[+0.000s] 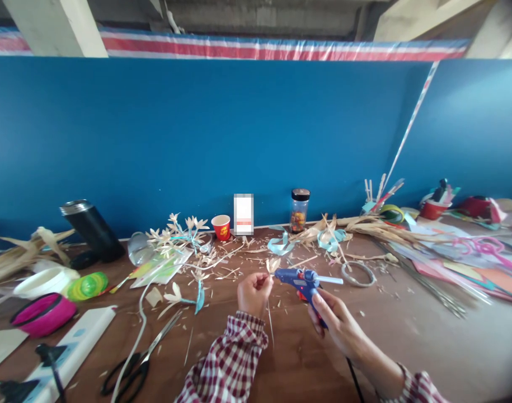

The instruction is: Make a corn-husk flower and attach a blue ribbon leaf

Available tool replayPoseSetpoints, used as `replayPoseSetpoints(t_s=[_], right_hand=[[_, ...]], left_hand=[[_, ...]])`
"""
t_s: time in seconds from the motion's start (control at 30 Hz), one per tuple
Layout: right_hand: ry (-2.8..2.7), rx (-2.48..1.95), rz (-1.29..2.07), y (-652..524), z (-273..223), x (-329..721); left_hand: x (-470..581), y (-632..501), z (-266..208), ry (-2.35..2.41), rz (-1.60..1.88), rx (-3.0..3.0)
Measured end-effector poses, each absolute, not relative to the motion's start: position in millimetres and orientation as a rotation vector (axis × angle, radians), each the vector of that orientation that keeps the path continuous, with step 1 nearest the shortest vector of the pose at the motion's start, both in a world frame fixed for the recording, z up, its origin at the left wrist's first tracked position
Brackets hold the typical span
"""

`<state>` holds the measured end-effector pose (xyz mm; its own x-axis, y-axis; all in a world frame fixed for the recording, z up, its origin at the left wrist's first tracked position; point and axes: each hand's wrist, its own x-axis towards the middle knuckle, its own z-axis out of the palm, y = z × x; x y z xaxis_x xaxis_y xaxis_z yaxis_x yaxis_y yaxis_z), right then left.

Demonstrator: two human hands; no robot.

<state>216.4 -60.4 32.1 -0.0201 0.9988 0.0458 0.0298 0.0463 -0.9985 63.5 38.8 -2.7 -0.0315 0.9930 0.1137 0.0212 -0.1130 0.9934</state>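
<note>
Near the middle of the table, my left hand [253,293] pinches a small pale husk flower [273,265] whose thin stem hangs down below the fingers. My right hand [335,316] is wrapped around the handle of a blue hot glue gun [301,279]. A clear glue stick [330,280] juts from the gun's rear. The nozzle points left and meets the flower's base, or lies very close to it; I cannot tell which. Left of my left hand lies another husk flower [177,293] with a light blue leaf.
Black-handled scissors [143,358], a white power strip [73,347] and a pink pouch [43,316] lie at left. Finished-looking flowers [184,230], a red paper cup [222,228] and a lidded jar [299,211] stand behind. Wires [432,286] and a wire coil [358,274] are at right.
</note>
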Motion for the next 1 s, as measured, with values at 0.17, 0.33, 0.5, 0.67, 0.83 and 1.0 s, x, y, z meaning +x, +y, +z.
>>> replayPoseSetpoints(t_s=[0.17, 0.33, 0.5, 0.67, 0.83, 1.0], right_hand=[[-1.245, -1.189, 1.18, -61, 30, 218], [-1.225, -1.192, 1.164, -62, 33, 219], [-1.247, -1.189, 1.186, -62, 34, 220], [-1.25, -1.255, 0.995, -64, 33, 230], [-1.385, -1.542, 0.484, -78, 36, 263], [-1.481, -1.872, -0.22, -90, 32, 321]], left_hand=[[62, 39, -4, 1.208, 1.306, 1.325], [62, 37, 1, 1.252, 1.303, 1.332], [62, 36, 4, 1.246, 1.29, 1.339], [61, 35, 7, 1.256, 1.305, 1.336], [61, 35, 10, 1.23, 1.286, 1.236], [59, 36, 12, 1.174, 1.248, 1.141]])
